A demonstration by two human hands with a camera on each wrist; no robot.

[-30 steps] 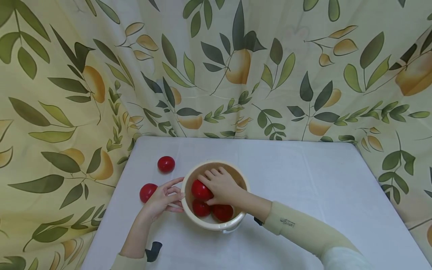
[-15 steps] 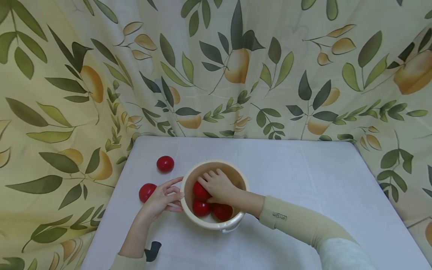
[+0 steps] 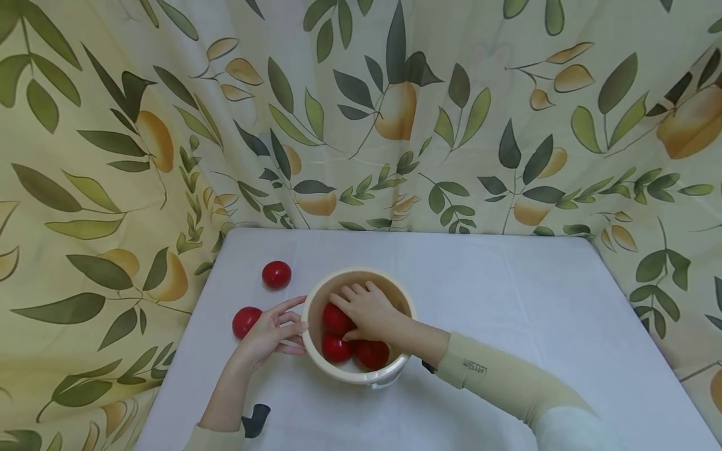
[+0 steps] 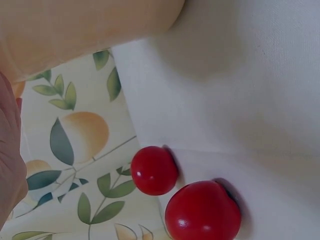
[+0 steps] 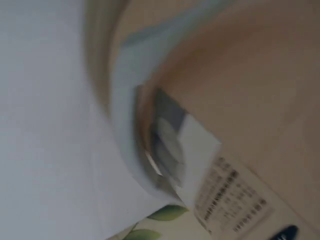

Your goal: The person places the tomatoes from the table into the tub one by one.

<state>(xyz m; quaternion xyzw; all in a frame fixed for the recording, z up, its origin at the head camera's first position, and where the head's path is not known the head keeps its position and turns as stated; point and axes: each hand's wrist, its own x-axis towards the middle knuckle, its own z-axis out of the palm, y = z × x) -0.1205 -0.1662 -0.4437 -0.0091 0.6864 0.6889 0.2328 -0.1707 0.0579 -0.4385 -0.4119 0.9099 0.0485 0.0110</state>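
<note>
A cream bucket point(image 3: 325, 369) stands on the white-covered table. My left hand point(image 3: 271, 335) is at its left side, fingers extended and fingertips touching the outer wall near the rim. In the left wrist view, part of that hand point(image 4: 10, 155) shows beside the bucket wall point(image 4: 90, 30). My right hand point(image 3: 369, 313) reaches into the bucket, its fingers and thumb around a red tomato point(image 3: 335, 318). Below it lie a second tomato point(image 3: 336, 348) and a third tomato point(image 3: 372, 355), partly covered by the hand. The right wrist view is blurred and shows the bucket's labelled wall point(image 5: 230, 200).
Two more tomatoes are on the table left of the bucket: one farther back point(image 3: 276, 275), one partly behind the left hand point(image 3: 245, 321). A dark strap end point(image 3: 256, 420) hangs by the left wrist. Leaf-patterned cloth point(image 3: 361, 125) rises behind the table.
Inside the bucket, the right hand and the tomato under its fingers have shifted slightly down and to the right. The left hand stays at the bucket's side.
</note>
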